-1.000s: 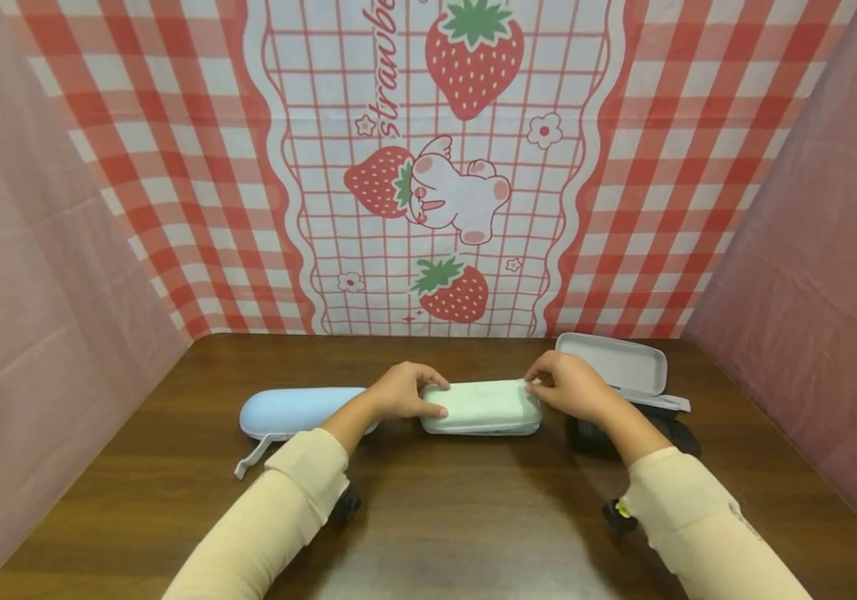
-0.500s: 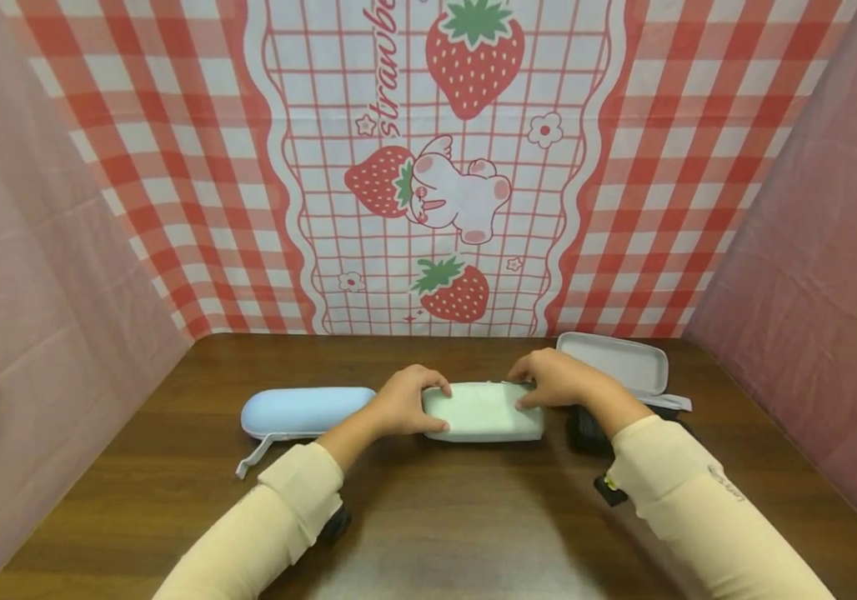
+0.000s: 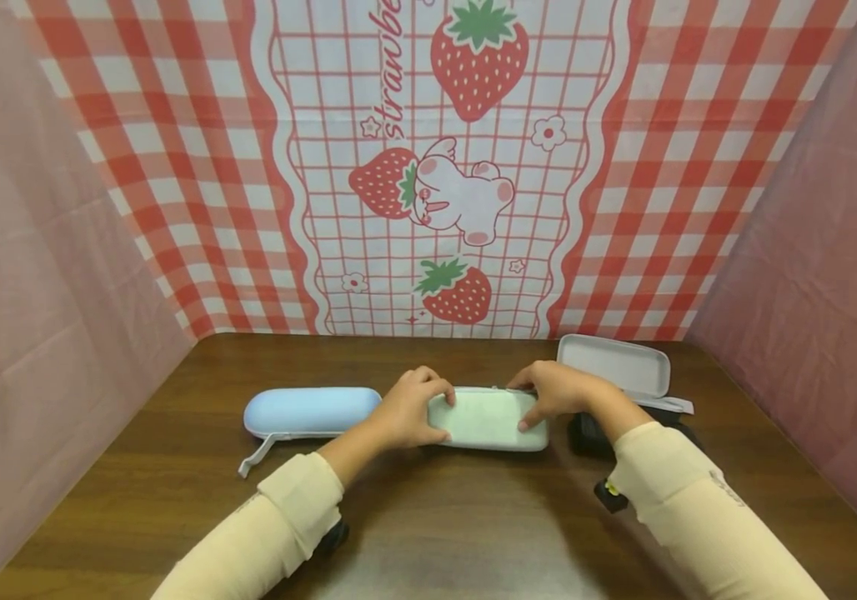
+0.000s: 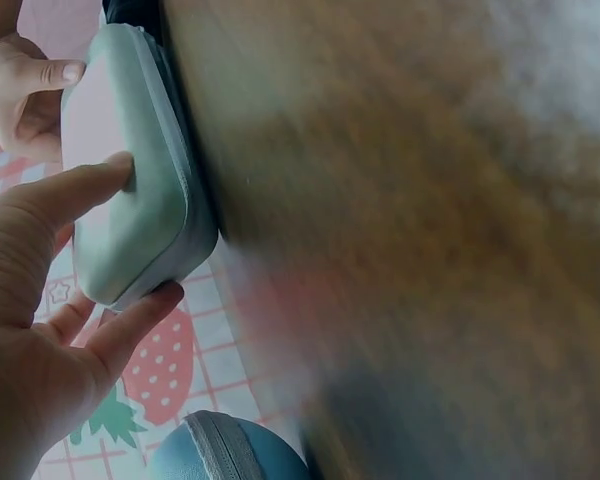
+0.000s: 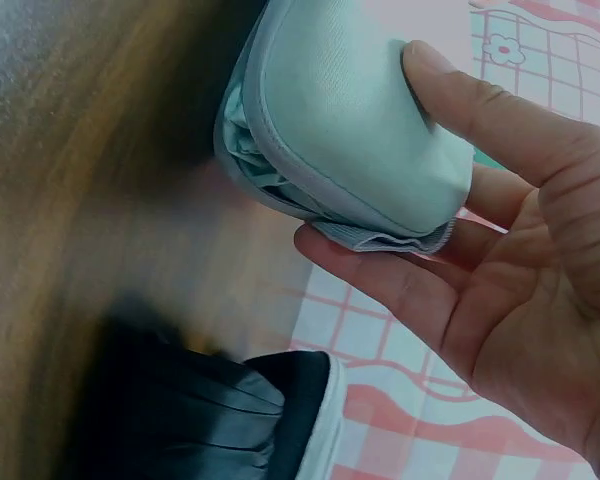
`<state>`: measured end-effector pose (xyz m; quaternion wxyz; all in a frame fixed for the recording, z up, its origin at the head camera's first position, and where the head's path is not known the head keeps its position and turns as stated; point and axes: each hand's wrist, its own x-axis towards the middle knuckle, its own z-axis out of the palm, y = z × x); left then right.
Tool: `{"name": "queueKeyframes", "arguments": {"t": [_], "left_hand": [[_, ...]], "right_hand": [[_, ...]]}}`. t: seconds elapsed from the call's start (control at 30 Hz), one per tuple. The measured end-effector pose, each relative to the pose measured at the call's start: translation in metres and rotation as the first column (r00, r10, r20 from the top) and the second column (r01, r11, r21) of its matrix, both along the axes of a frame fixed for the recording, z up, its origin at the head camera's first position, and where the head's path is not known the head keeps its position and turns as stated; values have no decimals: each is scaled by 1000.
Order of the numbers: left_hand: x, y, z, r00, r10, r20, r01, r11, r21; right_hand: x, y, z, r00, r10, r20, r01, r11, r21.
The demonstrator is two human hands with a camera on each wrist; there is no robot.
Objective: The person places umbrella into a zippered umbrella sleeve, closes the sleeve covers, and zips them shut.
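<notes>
A mint green zip case (image 3: 487,419) lies across the middle of the brown table (image 3: 428,517). My left hand (image 3: 436,413) grips its left end, thumb on the near face and fingers over the far edge. My right hand (image 3: 526,406) grips its right end the same way. In the left wrist view the left hand (image 4: 145,230) clasps the rounded end of the green case (image 4: 130,150). The right wrist view has my right hand (image 5: 365,145) with its thumb on the case (image 5: 340,100) and its fingers behind, and the zip seam there gapes slightly.
A pale blue zip case (image 3: 310,411) with a loose strap lies left of the green one. Behind my right wrist sit an open white case lid (image 3: 612,365) and a black case (image 3: 584,433). Pink cloth walls and a strawberry-print backdrop enclose the table.
The right hand slid from the case's far right corner onto its right end, thumb now on the near face. The green case tipped up toward me. The left hand kept its hold.
</notes>
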<state>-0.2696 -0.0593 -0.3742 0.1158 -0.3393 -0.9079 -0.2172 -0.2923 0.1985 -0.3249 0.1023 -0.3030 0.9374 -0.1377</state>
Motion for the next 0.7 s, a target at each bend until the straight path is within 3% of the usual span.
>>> {"name": "queueKeyframes", "arguments": {"t": [0.2, 0.37, 0.53, 0.7], "left_hand": [[-1, -3, 1, 999, -36, 18, 35, 997, 62], [-7, -6, 6, 997, -70, 34, 66, 991, 112], [-14, -6, 14, 993, -97, 71, 88, 989, 118], [-18, -2, 22, 991, -114, 71, 106, 989, 107]], "right_hand": [[2, 3, -6, 1000, -20, 16, 21, 997, -72], [4, 4, -11, 1000, -1, -19, -1, 996, -91], [6, 3, -15, 996, 5, -86, -12, 997, -76], [9, 2, -17, 978, 12, -210, -27, 997, -67]]}}
